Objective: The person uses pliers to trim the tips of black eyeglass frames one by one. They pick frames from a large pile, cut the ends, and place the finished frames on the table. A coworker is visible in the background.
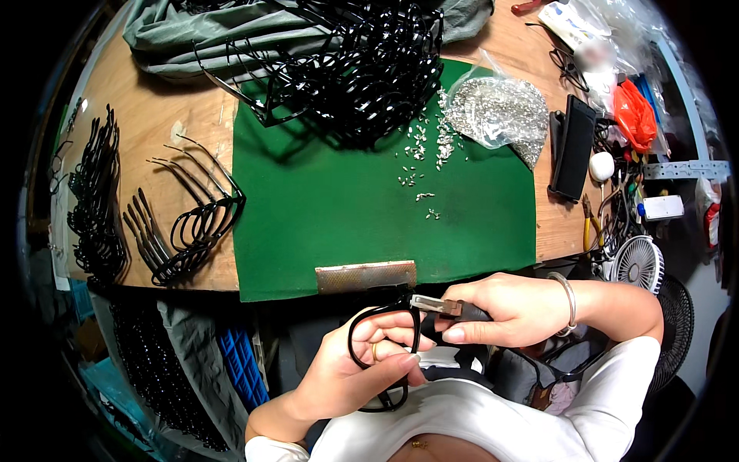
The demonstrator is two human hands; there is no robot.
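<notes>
My left hand (358,373) was curled closed around a black glasses frame (417,329), just off the worktop's (165,96) near edge; my right hand (508,308) gripped a plier-like tool (439,306), its tip at the frame. Beyond lay a green mat (346,208), small silvery pieces (445,142) and heaped black frames (354,92).

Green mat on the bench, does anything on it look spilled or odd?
Yes: small silvery pieces lie loose on the green mat, in uneven clusters left of the clear plastic bag full of similar ones. They look spilled, though they may have been tipped out deliberately.
</notes>
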